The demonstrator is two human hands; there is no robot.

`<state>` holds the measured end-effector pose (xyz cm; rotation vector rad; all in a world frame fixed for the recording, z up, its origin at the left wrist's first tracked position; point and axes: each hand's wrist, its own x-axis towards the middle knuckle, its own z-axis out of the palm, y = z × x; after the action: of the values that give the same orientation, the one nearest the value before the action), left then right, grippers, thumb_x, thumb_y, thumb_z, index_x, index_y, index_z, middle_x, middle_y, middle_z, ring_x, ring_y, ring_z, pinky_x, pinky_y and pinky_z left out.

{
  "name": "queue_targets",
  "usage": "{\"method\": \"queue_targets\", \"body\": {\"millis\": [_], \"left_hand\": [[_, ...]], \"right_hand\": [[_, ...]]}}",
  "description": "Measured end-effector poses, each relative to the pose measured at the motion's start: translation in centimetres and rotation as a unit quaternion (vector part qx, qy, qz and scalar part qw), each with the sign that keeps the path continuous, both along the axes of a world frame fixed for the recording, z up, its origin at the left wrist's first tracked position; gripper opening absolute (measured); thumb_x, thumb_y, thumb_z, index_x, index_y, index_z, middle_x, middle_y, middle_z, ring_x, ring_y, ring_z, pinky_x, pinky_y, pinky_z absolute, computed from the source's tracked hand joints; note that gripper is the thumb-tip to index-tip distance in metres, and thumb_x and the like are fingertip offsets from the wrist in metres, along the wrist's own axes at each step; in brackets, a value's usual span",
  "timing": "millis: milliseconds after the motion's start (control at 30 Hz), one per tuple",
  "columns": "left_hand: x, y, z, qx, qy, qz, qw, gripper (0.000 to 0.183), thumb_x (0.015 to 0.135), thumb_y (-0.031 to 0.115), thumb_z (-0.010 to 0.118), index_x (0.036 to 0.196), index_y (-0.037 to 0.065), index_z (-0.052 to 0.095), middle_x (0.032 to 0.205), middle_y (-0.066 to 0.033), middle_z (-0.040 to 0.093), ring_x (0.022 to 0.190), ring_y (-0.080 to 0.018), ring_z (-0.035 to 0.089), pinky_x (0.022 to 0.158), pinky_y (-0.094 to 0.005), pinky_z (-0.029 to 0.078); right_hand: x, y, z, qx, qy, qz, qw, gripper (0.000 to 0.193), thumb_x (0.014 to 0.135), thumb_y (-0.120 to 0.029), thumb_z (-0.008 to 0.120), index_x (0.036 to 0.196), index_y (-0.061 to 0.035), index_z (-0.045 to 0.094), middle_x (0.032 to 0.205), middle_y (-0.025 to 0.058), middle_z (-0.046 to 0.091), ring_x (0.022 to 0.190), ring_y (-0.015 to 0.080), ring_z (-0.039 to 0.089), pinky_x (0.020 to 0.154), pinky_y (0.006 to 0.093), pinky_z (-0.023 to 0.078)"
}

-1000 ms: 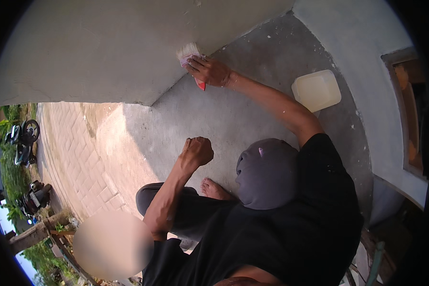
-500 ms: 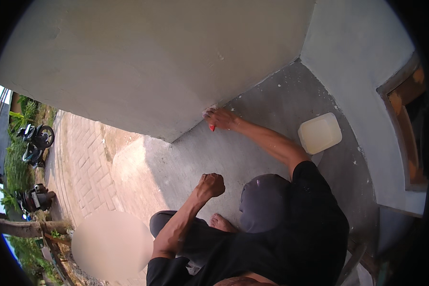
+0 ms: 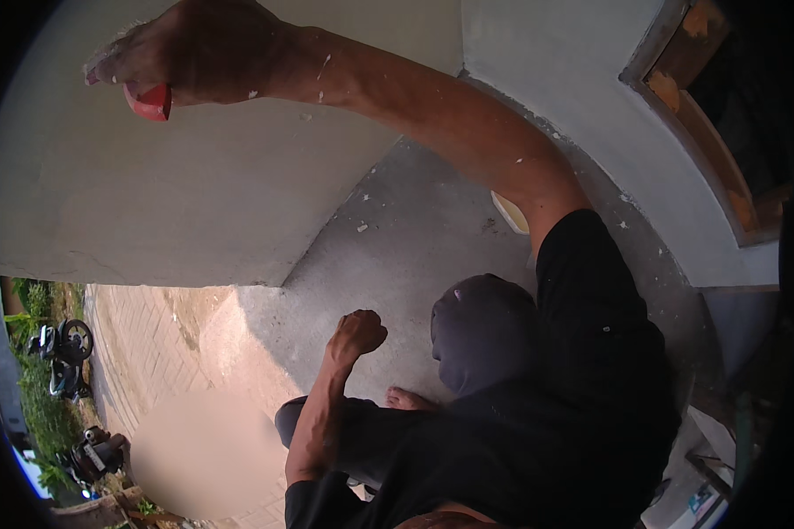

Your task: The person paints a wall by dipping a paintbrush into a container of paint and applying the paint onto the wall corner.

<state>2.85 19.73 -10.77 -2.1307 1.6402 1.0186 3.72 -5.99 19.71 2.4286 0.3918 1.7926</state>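
My right hand is raised high against the pale wall at the upper left. Its fingers are closed round a tool with a red handle; the rounded red end sticks out below the hand, and the working end is mostly hidden. White spatters dot my right hand and forearm. Lower down, my left hand hangs in a fist above the grey floor, apart from any object. Behind my right forearm, a sliver of a pale plastic container shows on the floor.
A second wall with a wooden frame stands at the right. White spots mark the floor along the wall base. A sunlit paved lane lies at the left, with parked motorcycles beyond.
My right hand has risen from the wall's foot to high on the wall at the upper left, carrying the red-handled tool. The view has shifted, and my forearm now covers most of the container.
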Motion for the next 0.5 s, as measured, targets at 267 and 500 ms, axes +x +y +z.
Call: {"method": "queue_targets", "body": {"millis": [267,500], "left_hand": [[-1.5,-2.0,3.4,0.031,-0.012,0.061,0.998,0.031,0.089,0.027,0.059,0.105,0.003,0.069,0.111,-0.0184,0.066,0.104,-0.0361,0.062,0.092,-0.0427,0.049],[-0.4,-1.4,11.9,-0.157,0.002,0.109,0.982,0.023,0.087,0.018,0.063,0.091,-0.004,0.067,0.094,-0.0226,0.068,0.088,-0.0382,0.065,0.079,-0.0431,0.052]], "right_hand": [[-17.6,-5.5,-18.9,0.433,0.001,-0.082,0.898,0.022,0.074,-0.004,0.078,0.095,0.0008,0.070,0.084,0.0070,0.073,0.071,0.0122,0.069,0.061,0.0224,0.055],[-32.3,-7.5,-28.5,0.600,0.178,-0.272,0.731,0.023,0.078,-0.023,0.076,0.074,-0.0009,0.070,0.072,0.0115,0.070,0.063,0.0221,0.067,0.058,0.0320,0.050]]}}
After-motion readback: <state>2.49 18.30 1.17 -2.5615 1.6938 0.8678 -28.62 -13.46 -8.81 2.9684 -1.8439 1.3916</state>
